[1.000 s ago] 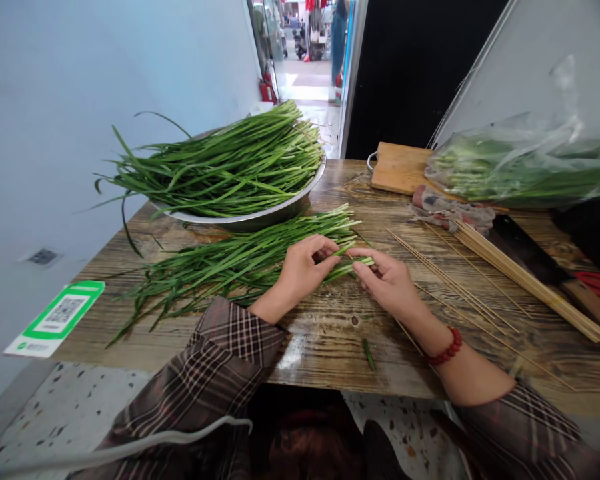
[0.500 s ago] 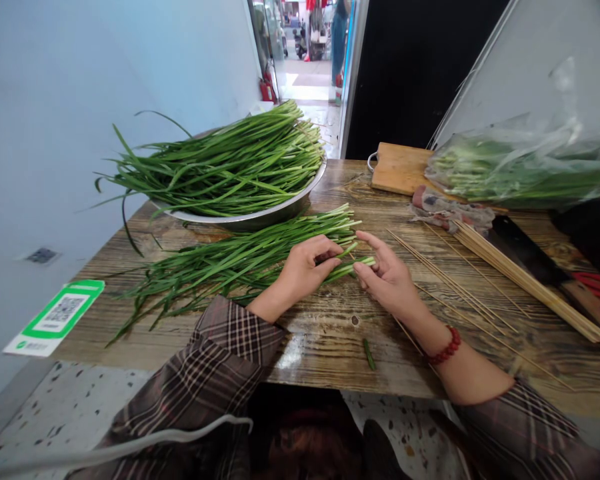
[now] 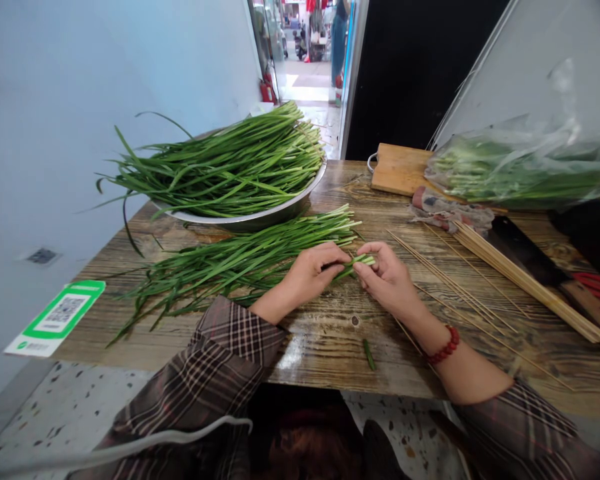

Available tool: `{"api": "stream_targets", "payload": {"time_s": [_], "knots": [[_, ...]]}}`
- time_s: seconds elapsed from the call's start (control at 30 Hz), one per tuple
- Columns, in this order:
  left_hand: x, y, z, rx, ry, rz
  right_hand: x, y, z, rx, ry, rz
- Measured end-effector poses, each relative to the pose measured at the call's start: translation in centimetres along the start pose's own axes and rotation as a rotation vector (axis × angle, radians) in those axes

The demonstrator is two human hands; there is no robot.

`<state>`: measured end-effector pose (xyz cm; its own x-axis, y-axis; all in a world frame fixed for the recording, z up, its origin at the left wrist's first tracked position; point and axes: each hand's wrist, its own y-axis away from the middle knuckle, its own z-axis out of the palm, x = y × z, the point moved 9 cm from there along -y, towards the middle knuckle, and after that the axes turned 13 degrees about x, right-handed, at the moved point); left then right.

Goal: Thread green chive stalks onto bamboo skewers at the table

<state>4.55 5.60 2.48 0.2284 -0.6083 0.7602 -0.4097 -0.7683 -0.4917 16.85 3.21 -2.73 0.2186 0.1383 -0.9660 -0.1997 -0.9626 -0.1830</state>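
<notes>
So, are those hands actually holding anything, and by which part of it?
Yes, a few garlic chives: the right hand pinches their pale stem ends, while the left hand seems to hold them just behind, where they turn green.

My left hand [image 3: 311, 273] and right hand [image 3: 387, 279] are bare. The brown plaid sleeve on my left arm [image 3: 180, 387], crossed by pale lines and faint reddish ones, ends in a broad cuff [image 3: 247, 339] with bolder checks, while the matching right sleeve [image 3: 525, 423] stops partway up my forearm [image 3: 473, 377]. Round red beads make up my bracelet [image 3: 447, 345], and a whitish cable [image 3: 180, 437] curves across my left side.
</notes>
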Motion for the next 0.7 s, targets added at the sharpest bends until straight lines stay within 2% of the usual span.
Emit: {"api": "stream_targets", "payload": {"time_s": [0.13, 0.3, 0.33, 0.53, 0.7], "knots": [[-0.4, -0.1, 0.1, -0.068, -0.010, -0.041, 0.2, -0.1, -0.1, 0.011, 0.043, -0.015], [-2.9, -1.0, -2.7, 0.108, -0.248, -0.079, 0.5, -0.2, 0.3, -0.015, 0.112, -0.009], [-3.4, -1.0, -2.9, 0.112, -0.299, -0.063, 0.6, -0.2, 0.4, -0.019, 0.115, -0.006], [-4.4, -0.8, -1.4, -0.023, -0.564, 0.090, 0.9, -0.3, 0.7, -0.018, 0.138, -0.005], [-4.1, -0.8, -0.6, -0.068, -0.748, 0.131, 0.8, -0.3, 0.9, -0.020, 0.146, -0.003]]}}
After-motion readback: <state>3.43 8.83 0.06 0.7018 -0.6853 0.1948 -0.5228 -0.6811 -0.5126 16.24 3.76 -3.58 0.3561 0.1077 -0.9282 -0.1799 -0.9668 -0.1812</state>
